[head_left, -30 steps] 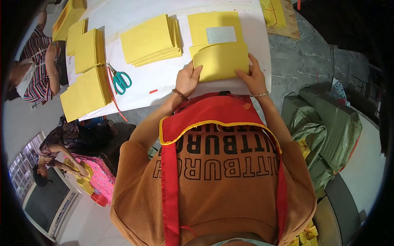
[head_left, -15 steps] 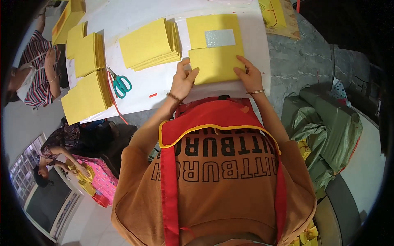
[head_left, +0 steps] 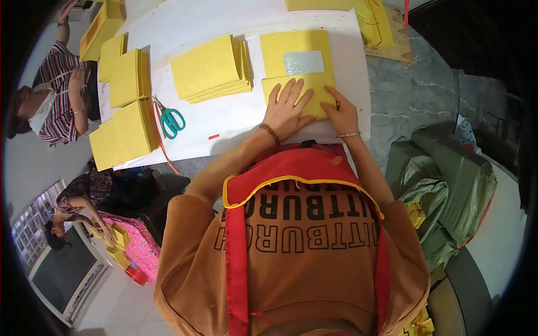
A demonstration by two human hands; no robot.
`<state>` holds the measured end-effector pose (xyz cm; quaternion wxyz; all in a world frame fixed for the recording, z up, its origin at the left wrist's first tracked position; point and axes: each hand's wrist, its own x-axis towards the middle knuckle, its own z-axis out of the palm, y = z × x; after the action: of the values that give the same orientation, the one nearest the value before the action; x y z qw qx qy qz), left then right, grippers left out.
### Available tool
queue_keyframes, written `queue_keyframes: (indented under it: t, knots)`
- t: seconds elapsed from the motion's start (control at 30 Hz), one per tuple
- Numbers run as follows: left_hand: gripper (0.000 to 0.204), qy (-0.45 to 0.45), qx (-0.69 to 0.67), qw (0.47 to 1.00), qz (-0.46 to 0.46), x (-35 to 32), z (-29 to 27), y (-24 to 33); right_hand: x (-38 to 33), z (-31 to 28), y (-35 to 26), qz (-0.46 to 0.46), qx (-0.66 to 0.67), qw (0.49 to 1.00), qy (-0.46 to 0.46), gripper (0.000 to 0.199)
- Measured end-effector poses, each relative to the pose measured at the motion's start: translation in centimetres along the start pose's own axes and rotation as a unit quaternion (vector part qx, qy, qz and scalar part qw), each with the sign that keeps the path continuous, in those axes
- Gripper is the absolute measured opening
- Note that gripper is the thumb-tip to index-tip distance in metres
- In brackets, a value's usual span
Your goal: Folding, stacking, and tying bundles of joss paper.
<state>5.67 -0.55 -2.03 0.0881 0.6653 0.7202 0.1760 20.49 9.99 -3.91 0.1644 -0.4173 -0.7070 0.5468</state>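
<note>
A sheaf of yellow paper (head_left: 300,42) lies at the table's near right. Its near part is folded over toward the far side, and a silver rectangular patch (head_left: 304,63) shows just beyond the fold-over. My left hand (head_left: 287,109) rests flat on the folded part with its fingers spread. At the right edge of the same paper, my right hand (head_left: 342,112) has its thumb on top and its forefinger along the side; its other fingers are mostly hidden. A neat stack of yellow paper (head_left: 204,68) sits to the left.
Teal-handled scissors (head_left: 172,121) lie beside a red strip and more yellow stacks (head_left: 123,137) on the white-covered table (head_left: 196,126). A small red piece (head_left: 214,136) is near the front. A person in stripes (head_left: 59,106) stands at left. Green-wrapped bundles (head_left: 443,168) stand at right.
My left hand has moved from the paper's left edge onto its folded part and flattened there. My right hand keeps its place at the right edge.
</note>
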Motion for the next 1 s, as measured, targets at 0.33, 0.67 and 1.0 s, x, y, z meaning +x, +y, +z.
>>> queue_keyframes:
  t: [0.33, 0.67, 1.0]
  knots:
    - [0.058, 0.023, 0.052, 0.998, 0.014, 0.3, 0.9, -0.2, -3.3, 0.3, 1.1, -0.239, -0.419, 0.873, -0.077, 0.062]
    - [0.061, 0.002, 0.034, 0.994, 0.101, 0.0, -0.7, -0.4, -1.0, -3.6, 1.1, -0.071, -0.047, 0.989, -0.119, 0.047]
    - [0.048, -0.092, 0.002, 0.990, 0.108, 1.3, -3.0, -0.2, 0.4, -3.5, -0.3, 0.053, 0.147, 0.987, -0.041, 0.044]
